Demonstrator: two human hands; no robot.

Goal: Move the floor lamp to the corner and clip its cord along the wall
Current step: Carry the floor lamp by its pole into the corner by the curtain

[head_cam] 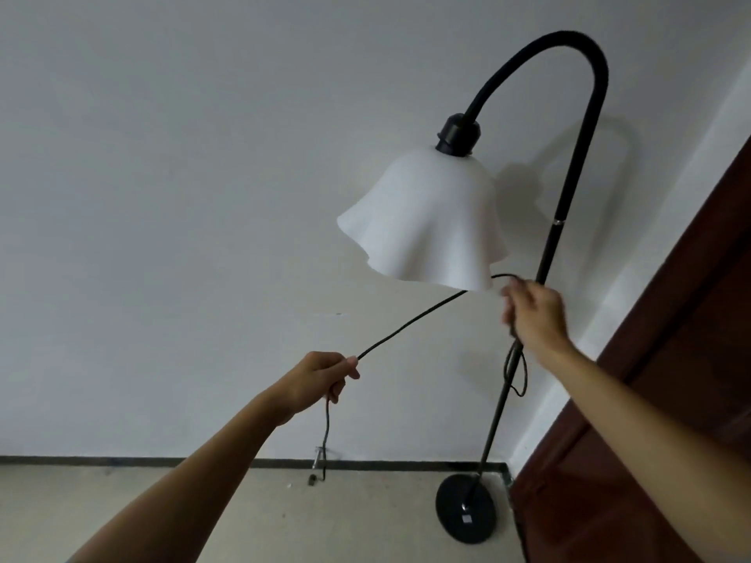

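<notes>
Head view is showing the floor lamp [524, 339] standing at the far right, its round black base [466, 507] resting on the floor [203, 518] in the corner where the white wall [183, 176] is meeting a dark brown door [670, 379]. Its white ruffled shade [422, 221] is hanging from the curved black neck. The left hand [321, 379] is clenching the black cord [410, 323], whose loose end is dangling down toward the baseboard [122, 461] beside a small metal fitting [317, 457]. The right hand [536, 314] is closing its grip around the cord just beside the pole, with slack cord looping below it.
</notes>
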